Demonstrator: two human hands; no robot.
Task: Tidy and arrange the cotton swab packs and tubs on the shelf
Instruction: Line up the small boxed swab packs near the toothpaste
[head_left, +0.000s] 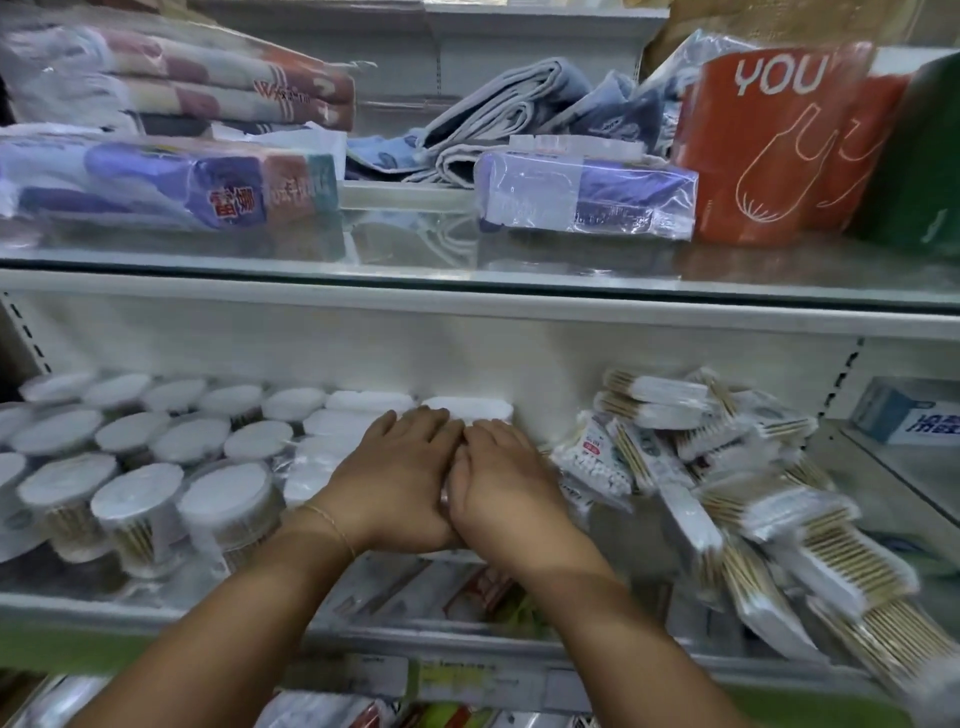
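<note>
The left hand (400, 483) and right hand (501, 491) were laid flat, touching, fingers nearly straight, on the white swab packs (465, 408) just right of the tubs (137, 493), where even pressure from both was judged needed for the row to be squared against the tubs.

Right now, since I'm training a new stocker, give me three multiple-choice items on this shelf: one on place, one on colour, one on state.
1. Where do the round tubs stand, seen from the left hand and right hand?
A) to the left
B) to the right
C) on the shelf above

2. The pack printed YOU is:
A) blue
B) orange
C) yellow

3. The flat swab packs on the right lie:
A) in upright rows
B) inside a box
C) in a tilted jumble

Answers:
1 A, the tubs fill the side left of both hands.
2 B, its wrapper is orange.
3 C, they overlap at all angles.
</note>
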